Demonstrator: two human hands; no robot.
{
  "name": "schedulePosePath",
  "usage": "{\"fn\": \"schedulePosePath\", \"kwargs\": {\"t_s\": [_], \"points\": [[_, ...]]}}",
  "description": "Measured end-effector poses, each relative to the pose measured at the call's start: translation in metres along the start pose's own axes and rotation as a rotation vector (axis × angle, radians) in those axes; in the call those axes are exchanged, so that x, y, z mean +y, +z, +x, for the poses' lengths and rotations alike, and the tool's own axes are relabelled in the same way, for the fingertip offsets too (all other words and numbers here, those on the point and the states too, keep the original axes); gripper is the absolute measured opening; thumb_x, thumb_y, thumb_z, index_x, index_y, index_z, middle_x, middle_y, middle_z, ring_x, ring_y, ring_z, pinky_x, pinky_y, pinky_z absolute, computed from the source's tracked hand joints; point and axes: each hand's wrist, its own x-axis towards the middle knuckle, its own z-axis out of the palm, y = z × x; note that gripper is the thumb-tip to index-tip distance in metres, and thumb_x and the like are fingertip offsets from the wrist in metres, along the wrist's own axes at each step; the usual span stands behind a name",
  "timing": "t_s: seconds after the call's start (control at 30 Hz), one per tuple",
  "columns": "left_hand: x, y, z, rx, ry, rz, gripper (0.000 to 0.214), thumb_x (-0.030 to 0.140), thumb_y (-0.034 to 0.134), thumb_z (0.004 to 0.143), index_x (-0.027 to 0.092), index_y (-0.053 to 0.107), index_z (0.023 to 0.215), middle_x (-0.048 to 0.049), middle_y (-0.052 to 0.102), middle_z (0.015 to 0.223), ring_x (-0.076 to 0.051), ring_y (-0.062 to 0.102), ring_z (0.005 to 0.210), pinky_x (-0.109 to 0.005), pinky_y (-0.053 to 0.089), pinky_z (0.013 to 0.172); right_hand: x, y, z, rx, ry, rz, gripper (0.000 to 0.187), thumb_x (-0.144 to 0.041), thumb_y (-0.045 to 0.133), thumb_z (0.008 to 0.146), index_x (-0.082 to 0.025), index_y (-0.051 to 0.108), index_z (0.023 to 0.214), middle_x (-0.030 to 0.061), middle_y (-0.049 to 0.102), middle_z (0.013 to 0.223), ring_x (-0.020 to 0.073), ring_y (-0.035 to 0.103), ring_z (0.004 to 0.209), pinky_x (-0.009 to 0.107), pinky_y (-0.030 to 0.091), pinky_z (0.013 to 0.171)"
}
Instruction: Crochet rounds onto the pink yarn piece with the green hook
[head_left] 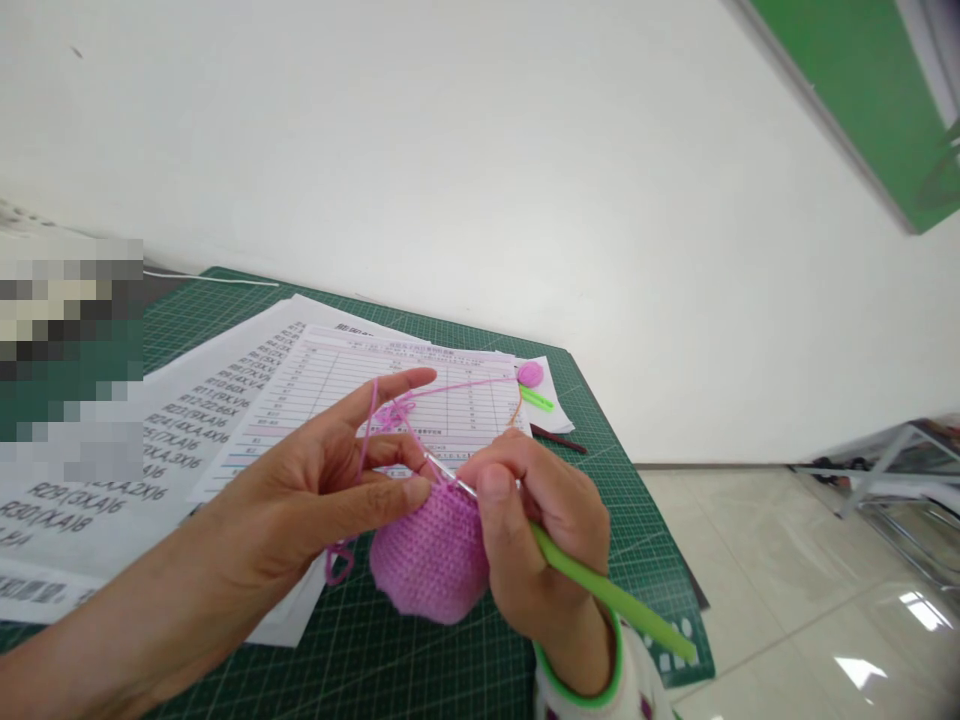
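Observation:
A rounded pink crochet piece (429, 562) hangs between my hands, above the green mat. My left hand (341, 470) pinches its top edge between thumb and a finger, with the index finger stretched out and pink yarn (469, 385) looped over the fingers. In my right hand (536, 530) is a crochet hook (615, 598) with a green handle, gripped like a pen. Its metal tip points left at the top edge of the piece; the exact stitch there is too small to make out. Tangled pink yarn sits behind the left fingers.
Under my hands lies a green cutting mat (637, 560) with printed sheets (150, 470) on it. A small pink yarn ball (531, 374), a bright green clip-like piece (537, 399) and a dark strip (559, 439) lie at the right. A white wall (450, 180) rises behind the table.

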Motion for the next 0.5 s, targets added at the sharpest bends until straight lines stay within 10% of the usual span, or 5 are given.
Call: {"fn": "schedulePosePath", "kwargs": {"t_s": [0.3,0.5], "points": [[-0.002,-0.011,-0.002,-0.096,-0.072,-0.013,0.071,0.029,0.076,0.081,0.050,0.043,0.141,0.0077,0.069,0.086,-0.004,0.048,0.048,-0.009,0.033,0.035,0.003,-0.018,0.005,-0.180,0.136,0.256,0.030,-0.033,0.051,0.097,-0.020,0.069,0.076,-0.0040,0.064,0.063,0.0046,0.055,0.055,0.018,0.041,0.051],[-0.006,-0.011,-0.002,-0.062,-0.018,0.006,0.078,0.025,0.076,0.077,0.046,0.042,0.144,-0.0026,0.071,0.097,-0.022,0.068,0.079,-0.023,0.053,0.057,0.003,-0.008,0.006,-0.098,-0.001,-0.011,0.023,-0.023,0.053,0.093,-0.018,0.059,0.071,-0.0055,0.056,0.060,0.0040,0.050,0.054,0.018,0.039,0.052]]}}
